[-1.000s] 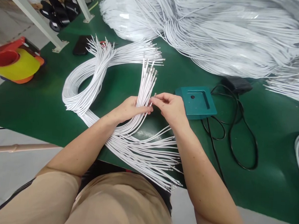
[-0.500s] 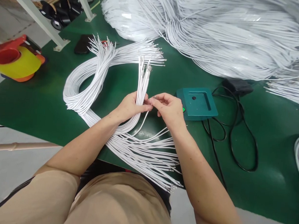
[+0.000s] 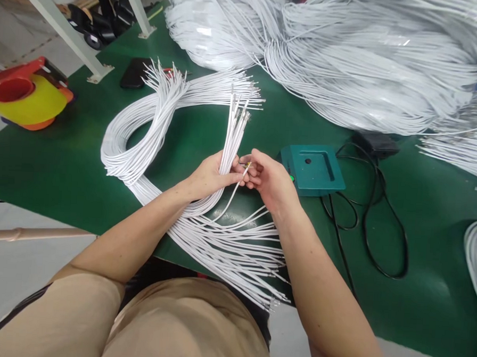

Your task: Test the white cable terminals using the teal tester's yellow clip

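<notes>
A bundle of white wires (image 3: 231, 141) stands up through my left hand (image 3: 212, 176), which is closed round it with the metal-tipped ends above the fist. One separate white wire (image 3: 234, 191) curves up beside the bundle to the left thumb, its small yellowish metal tip showing just past it. My right hand (image 3: 276, 183) is at this tip, fingers curled round the wire's end and nearly touching the left fingertips. Below the hands, many loose wire ends (image 3: 235, 247) fan out to the right, partly behind my right forearm. The rest of the coil (image 3: 116, 140) loops to the left.
A teal device (image 3: 318, 169) with a recessed top and green light sits right of my hand, black cables (image 3: 366, 217) beside it. Large heaps of white wire (image 3: 368, 63) lie at the back. A yellow and red tape dispenser (image 3: 27, 98) and metal posts (image 3: 62, 31) stand left.
My right hand has turned and loosened from a tight pinch, so the wire's tip now shows between the hands. The bundle in my left hand has shifted slightly right.
</notes>
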A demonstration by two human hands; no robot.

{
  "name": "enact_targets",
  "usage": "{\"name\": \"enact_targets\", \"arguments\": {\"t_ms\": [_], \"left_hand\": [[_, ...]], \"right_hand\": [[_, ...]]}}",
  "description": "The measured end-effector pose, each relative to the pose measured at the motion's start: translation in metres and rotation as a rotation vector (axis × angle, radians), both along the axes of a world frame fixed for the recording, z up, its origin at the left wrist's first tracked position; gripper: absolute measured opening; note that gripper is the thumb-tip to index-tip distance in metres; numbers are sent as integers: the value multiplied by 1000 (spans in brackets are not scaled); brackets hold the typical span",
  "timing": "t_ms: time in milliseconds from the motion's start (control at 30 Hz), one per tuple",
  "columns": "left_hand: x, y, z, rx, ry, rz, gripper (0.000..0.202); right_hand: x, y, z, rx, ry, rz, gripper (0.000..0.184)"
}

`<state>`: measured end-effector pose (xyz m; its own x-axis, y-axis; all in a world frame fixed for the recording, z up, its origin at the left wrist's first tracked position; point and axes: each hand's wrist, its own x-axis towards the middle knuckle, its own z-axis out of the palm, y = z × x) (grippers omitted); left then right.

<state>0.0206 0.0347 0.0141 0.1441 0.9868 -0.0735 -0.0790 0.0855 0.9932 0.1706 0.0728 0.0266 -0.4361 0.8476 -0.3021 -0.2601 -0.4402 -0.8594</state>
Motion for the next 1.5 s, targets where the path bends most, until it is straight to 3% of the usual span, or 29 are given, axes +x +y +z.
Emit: {"name": "enact_targets", "arguments": {"t_ms": [167,333,533,733,967,1100,1233,1300,1367,1500], "left_hand": [[-2,0,-2,8,59,41,32],[-5,1,-1,29,97,90,30],[-6,2,-4,71,20,84,33],[-10,3,-7,104,40,28,56],[-12,3,-10,117,82,-27,39],[-12,3,-8,124,120,-21,40],[-12,2,-3,132,170,-2,31],[-11,1,-2,123,170,8,27],[-11,2,-2,111,148,6,26],[-11,3,-7,113,71,-5,41]], "right_hand": [[2,1,-3,-34,48,80,37],[6,3,-5,-72,106,135,31],[3,-3,-1,3,30,-24,26],[1,-5,0,65,-64,-100,19],[1,-3,2,35,-163,-120,10],[4,-2,5,-37,-157,-17,15],[9,0,9,-126,-121,123,7],[8,0,9,-65,-107,55,5],[6,-1,9,30,-102,-30,13],[2,-4,6,160,-162,-9,11]]}}
